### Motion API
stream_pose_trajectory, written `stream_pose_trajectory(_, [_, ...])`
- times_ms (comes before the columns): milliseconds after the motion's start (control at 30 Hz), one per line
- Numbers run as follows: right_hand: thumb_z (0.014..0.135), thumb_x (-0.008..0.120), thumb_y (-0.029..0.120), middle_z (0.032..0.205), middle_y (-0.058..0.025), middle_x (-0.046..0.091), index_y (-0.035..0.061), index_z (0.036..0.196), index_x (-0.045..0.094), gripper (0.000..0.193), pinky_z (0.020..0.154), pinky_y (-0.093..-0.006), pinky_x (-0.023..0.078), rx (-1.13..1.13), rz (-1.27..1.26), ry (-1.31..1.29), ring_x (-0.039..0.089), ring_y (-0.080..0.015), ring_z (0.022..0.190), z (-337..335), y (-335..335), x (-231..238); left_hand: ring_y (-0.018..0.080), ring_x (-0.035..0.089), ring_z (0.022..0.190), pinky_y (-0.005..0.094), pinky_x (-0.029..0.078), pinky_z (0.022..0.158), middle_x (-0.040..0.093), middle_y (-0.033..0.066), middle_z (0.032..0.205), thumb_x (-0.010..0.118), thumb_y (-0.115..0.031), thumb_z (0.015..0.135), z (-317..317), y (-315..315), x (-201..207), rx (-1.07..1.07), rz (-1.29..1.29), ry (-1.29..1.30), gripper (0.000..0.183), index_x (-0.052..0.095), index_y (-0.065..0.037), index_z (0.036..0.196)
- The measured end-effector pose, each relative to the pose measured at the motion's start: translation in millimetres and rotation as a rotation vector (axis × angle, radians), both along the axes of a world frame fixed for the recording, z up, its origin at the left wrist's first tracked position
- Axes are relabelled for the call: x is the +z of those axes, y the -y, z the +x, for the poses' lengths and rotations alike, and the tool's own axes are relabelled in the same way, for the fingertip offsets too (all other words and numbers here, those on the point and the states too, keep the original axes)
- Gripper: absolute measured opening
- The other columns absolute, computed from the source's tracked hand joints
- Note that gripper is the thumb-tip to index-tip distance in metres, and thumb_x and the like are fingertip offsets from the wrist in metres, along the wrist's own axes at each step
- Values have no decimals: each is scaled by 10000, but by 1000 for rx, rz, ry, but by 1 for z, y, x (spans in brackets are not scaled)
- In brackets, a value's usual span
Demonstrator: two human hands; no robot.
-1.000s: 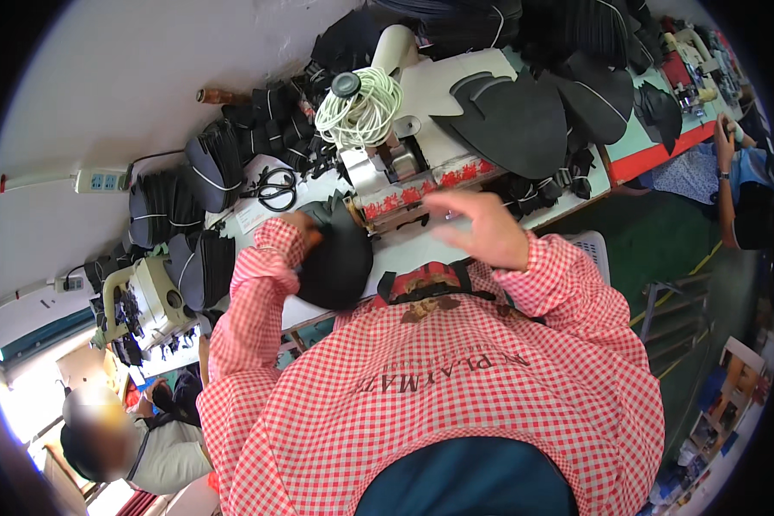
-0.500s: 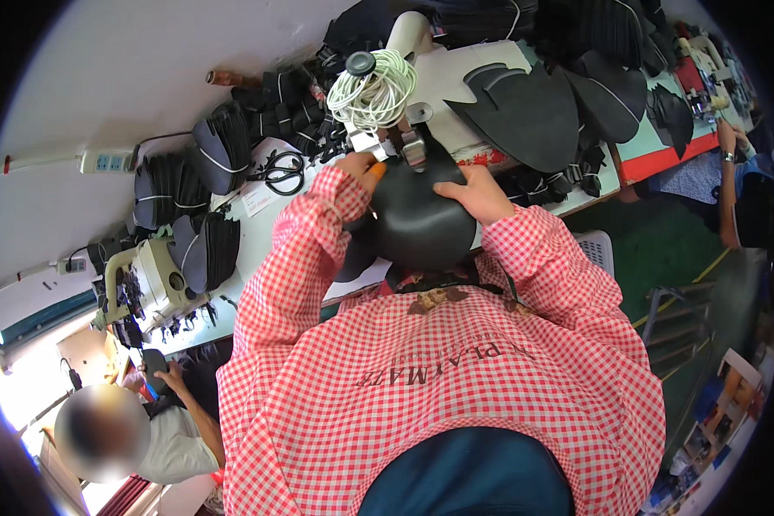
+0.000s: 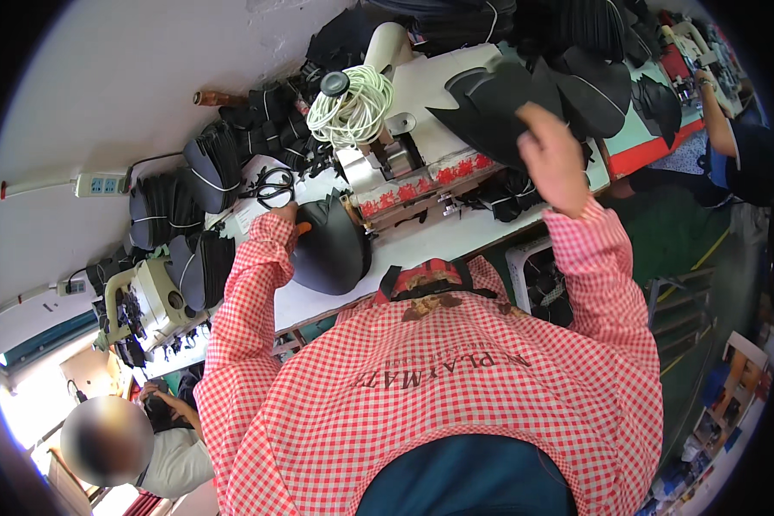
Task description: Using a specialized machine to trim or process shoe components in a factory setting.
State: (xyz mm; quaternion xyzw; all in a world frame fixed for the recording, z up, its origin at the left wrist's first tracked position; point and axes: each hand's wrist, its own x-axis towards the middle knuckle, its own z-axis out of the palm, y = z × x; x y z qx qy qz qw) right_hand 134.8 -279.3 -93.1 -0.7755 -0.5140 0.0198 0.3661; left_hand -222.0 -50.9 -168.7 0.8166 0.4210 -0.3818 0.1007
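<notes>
A black, smooth, curved sheet piece with a pointed notch at its upper edge lies on the white table left of the sewing machine. My left hand, an orange cover on one finger, grips its upper left edge; the fingertips are partly hidden. My right hand, slightly blurred, is in the air with its fingers stretched forward and nothing in them. It passes in front of flat black pointed pieces lying on the machine's white top.
Black scissors lie beyond my left hand. Tied bundles of black pieces line the left side. A coil of white cord stands on the machine. A crate is below the table edge. Co-workers sit at lower left and far right.
The black sheet piece has moved from under the machine head to the table on the left with my left hand. My right hand has let go of it and moved right toward the flat pieces.
</notes>
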Motion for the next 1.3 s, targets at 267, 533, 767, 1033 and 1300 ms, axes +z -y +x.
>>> stream_pose_trajectory(267, [716,681,104,1081,-150,607,-5,1126,564,440,919,-324,421,534,-302,-829,579,-232,1023,-86,-5,-15,297,619,818,377,481,722,643,172,825,590,-229,814,15,22,40,-79,-500,552,252,624,13,873])
stream_pose_trajectory(533, [765,661,137,856,-55,657,-31,987,631,279,790,-278,458,527,-487,-1331,599,-134,819,-77,-14,-68,167,619,660,258,500,515,615,100,833,498,-188,895,74,51,51,593,-804,882,284,550,1,1099])
stream_pose_trajectory(767, [777,603,100,771,-80,647,-74,918,626,225,630,-253,478,261,-321,-1136,591,-118,656,-88,-31,-78,243,630,613,316,501,531,628,199,785,476,-225,883,100,35,23,211,-231,699,344,545,15,1118])
stream_pose_trajectory(1033, [807,621,173,884,-116,636,-23,1029,586,299,710,-297,500,232,-486,-1362,626,-181,789,-94,9,-29,224,642,664,320,483,554,644,146,725,455,-274,885,77,1,3,329,-275,787,309,590,-32,1021])
stream_pose_trajectory(1300, [793,571,89,1067,-173,598,-9,1032,585,259,876,-342,440,125,-29,29,565,-282,1025,4,5,3,370,598,905,451,473,756,622,169,1025,559,-390,840,0,3,-1,131,127,87,487,472,-118,1234])
